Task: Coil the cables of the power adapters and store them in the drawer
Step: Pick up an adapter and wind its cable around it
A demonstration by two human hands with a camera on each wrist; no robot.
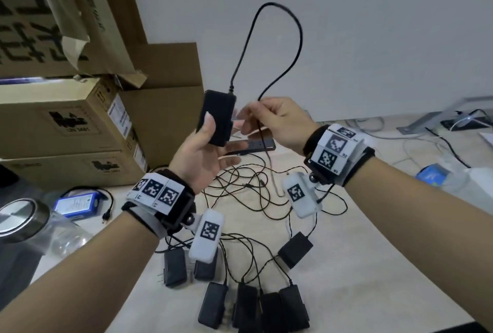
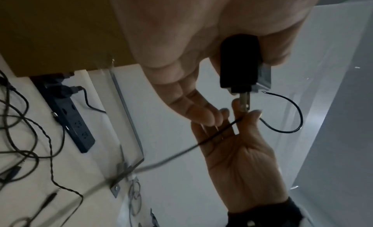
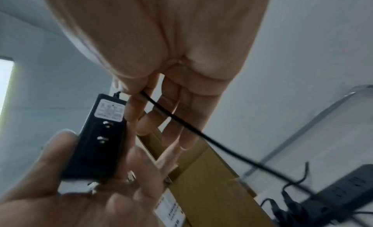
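Left hand (image 1: 205, 146) holds black adapter (image 1: 216, 116) upright, raised above tabletop (image 1: 373, 266) – thumb on front face, fingers behind

Right hand (image 1: 277, 122) pinches its cable (image 1: 280, 39) just beside adapter; one tall loop stands above, remainder trails down to tangle (image 1: 248, 186)

Judgement: first coil only begun

Seven more adapters (image 1: 256, 303) lie on tabletop near edge, cables loose and intertwined – none coiled

Drawer not in view; nothing seen stored. Bulk of task left

Cardboard boxes (image 1: 80, 119) stacked at left, power strip (image 1: 256, 144) behind hands

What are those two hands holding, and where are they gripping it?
The left hand grips a black power adapter by its body; the right hand pinches its cable near the adapter.
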